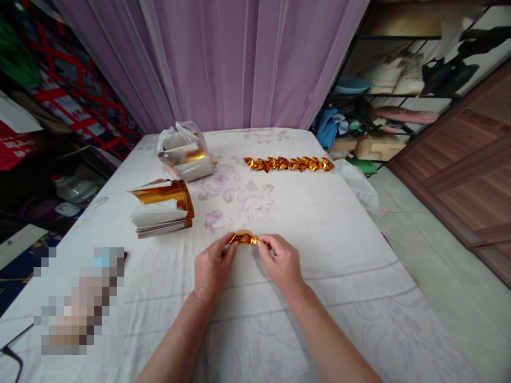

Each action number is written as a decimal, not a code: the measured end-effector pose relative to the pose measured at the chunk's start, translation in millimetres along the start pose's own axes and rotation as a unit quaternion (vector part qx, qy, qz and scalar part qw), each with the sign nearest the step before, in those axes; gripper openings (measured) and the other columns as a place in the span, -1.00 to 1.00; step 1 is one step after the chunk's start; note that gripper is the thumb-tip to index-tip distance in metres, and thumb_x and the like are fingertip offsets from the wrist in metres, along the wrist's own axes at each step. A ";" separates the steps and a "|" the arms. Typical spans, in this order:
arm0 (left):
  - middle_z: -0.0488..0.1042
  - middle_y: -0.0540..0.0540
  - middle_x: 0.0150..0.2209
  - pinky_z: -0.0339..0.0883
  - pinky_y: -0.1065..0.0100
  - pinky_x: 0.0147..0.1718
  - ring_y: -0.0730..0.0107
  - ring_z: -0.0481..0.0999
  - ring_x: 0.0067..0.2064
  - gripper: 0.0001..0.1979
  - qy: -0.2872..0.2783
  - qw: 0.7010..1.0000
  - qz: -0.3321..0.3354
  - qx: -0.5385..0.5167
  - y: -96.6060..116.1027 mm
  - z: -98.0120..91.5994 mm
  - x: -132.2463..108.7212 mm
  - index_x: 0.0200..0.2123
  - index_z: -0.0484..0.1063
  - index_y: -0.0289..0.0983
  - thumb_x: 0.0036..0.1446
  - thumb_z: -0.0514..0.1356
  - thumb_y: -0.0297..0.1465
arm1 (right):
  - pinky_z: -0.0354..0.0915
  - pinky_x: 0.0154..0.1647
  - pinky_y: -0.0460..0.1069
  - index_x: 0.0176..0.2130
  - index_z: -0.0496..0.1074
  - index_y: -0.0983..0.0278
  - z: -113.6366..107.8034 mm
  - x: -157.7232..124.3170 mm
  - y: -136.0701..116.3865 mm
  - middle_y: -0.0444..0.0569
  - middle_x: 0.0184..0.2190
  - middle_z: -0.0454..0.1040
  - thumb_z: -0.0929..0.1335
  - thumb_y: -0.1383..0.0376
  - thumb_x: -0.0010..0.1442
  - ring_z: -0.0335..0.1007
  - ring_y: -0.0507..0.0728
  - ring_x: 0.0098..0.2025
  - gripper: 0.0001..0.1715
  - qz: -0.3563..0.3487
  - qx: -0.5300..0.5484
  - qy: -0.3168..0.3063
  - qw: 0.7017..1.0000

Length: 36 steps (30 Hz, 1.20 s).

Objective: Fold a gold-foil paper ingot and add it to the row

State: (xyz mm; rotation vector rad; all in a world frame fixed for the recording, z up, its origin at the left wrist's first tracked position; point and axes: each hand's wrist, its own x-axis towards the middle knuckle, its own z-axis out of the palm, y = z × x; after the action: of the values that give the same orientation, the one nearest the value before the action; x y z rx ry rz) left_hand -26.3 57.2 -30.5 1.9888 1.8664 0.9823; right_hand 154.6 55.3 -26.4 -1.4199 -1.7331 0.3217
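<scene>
Between my two hands is a small folded piece of gold foil paper (pixel 244 238), held just above the table near its middle. My left hand (pixel 213 263) pinches its left end between thumb and fingers. At the right end, the fingertips of my right hand (pixel 281 260) are closed on the same piece. To the left lies a curled stack of gold foil paper sheets (pixel 159 213), white on the back. Farther off, a row of folded gold foil pieces (pixel 289 164) stretches across the right side of the table.
Behind the paper stack, a clear plastic bag (pixel 186 151) holds more foil paper. A flowered white cloth (pixel 339 229) covers the table. A blurred-out item (pixel 80 303) lies front left. Shelves with shoes (pixel 397 72) stand right; a purple curtain (pixel 235 58) hangs behind.
</scene>
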 end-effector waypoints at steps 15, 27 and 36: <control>0.67 -0.05 -0.33 0.41 0.45 -0.38 0.36 0.63 -0.36 -0.77 -0.003 1.000 0.013 0.006 0.7 2.8 -2.2 -0.13 0.61 -0.17 0.22 0.18 -0.35 | 0.36 -0.32 -0.11 -0.22 0.56 0.22 0.9 -1.7 -3.1 -0.05 -0.38 0.61 0.27 0.26 0.26 0.51 0.05 -0.42 -0.73 0.019 -0.008 -0.034 0.999; 0.66 -0.02 -0.29 0.44 0.38 -0.36 0.39 0.57 -0.43 -0.70 -0.017 0.976 -0.105 -0.188 -10.2 6.8 3.4 -0.11 0.60 -0.15 0.15 0.15 -0.26 | 0.31 -0.43 -0.14 -0.35 0.44 0.21 3.2 -1.0 -9.5 -0.13 -0.49 0.56 0.35 0.16 0.14 0.49 0.04 -0.46 -0.83 0.152 0.193 -0.100 0.964; 0.63 -0.12 -0.10 0.43 0.37 -0.40 0.45 0.52 -0.47 -0.58 0.008 0.961 -0.119 -0.248 -15.0 11.4 3.5 0.05 0.47 -0.18 0.13 0.19 -0.20 | 0.12 -0.56 -0.14 -0.43 0.44 0.25 4.6 3.0 -5.3 -0.21 -0.64 0.32 0.34 0.10 0.14 0.18 -0.02 -0.59 -0.72 0.181 0.193 -0.046 0.963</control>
State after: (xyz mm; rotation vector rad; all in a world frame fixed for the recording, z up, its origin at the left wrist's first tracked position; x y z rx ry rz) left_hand -31.3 65.9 -46.9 1.4342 1.6116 1.2414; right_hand 147.7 57.7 -24.4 -1.4363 -1.3748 0.8866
